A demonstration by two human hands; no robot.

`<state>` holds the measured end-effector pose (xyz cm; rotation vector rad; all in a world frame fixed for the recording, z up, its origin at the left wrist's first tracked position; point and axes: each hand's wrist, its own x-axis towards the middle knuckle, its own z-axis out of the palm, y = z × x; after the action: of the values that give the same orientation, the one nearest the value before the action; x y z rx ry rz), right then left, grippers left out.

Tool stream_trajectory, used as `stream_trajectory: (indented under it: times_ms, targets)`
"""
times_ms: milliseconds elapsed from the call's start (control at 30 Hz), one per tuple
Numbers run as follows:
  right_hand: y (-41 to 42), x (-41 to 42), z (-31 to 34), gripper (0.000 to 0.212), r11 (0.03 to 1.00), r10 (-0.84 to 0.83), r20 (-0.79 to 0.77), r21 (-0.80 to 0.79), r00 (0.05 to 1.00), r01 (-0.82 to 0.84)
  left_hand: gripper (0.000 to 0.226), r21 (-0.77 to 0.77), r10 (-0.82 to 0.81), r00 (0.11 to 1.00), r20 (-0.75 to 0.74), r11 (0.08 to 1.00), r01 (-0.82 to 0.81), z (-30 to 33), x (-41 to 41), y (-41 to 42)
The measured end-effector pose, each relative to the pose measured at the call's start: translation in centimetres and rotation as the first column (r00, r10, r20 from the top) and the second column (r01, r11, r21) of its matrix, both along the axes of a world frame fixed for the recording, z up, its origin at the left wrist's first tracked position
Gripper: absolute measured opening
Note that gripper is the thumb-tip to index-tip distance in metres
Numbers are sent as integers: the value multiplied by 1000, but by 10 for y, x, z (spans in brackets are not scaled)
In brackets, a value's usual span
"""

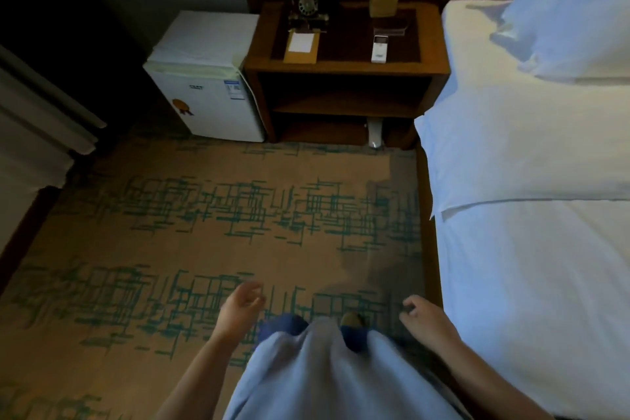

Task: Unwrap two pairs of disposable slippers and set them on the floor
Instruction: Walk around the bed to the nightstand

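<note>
The carpet (211,242) fills the middle of the frame: flat tan pile crossed by two bands of scratchy teal lines. At upper centre stands a square dark-wood nightstand (344,78) with two open shelves; something white (374,134) stands on the lowest shelf, too blurred for me to tell whether it is the slippers. On top sit an old dial phone (308,3), a notepad (301,44), a tan holder (384,2) and one white remote (379,48). A boxy white fridge (208,78) is just left of it. The bed (531,249), smooth white sheets with soft pillows, runs down the right side.

My left hand (240,309), lower centre, is loosely cupped, fingers half curled, holding nothing. My right hand (422,317), lower right beside the bed, is curled looser still, also bare. Both hang above the carpet, either side of my pale blue clothing (327,378).
</note>
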<state>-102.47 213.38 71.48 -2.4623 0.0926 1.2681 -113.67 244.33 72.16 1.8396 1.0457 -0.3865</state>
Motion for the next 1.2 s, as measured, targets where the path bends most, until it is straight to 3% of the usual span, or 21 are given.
stream_trajectory:
  times_ms: [167, 367, 567, 700, 867, 1000, 1200]
  targets:
    - [24, 102, 4, 39, 996, -42, -2, 77, 999, 42, 35, 40, -29, 991, -132, 999, 34, -22, 47, 14]
    - [59, 209, -5, 38, 990, -103, 3, 93, 995, 103, 25, 3, -105, 962, -251, 994, 109, -32, 138, 41]
    - [98, 304, -10, 39, 958, -244, -44, 146, 969, 248, 33, -9, -321, 889, -328, 942, 337, -26, 275, 99]
    - [120, 351, -15, 38, 903, -388, -64, 171, 919, 393, 42, -65, -429, 853, -297, 900, 431, -19, 380, 123]
    - [132, 395, -44, 39, 845, -497, -111, 162, 861, 509, 37, -8, -463, 863, -200, 882, 471, -41, 506, 124]
    - [126, 433, -84, 40, 860, -459, -188, 154, 868, 487, 32, -1, -477, 872, -115, 877, 480, -77, 568, 105]
    - [123, 489, -175, 42, 895, -400, -135, 156, 907, 418, 26, -10, -535, 845, -18, 845, 535, -166, 612, 76]
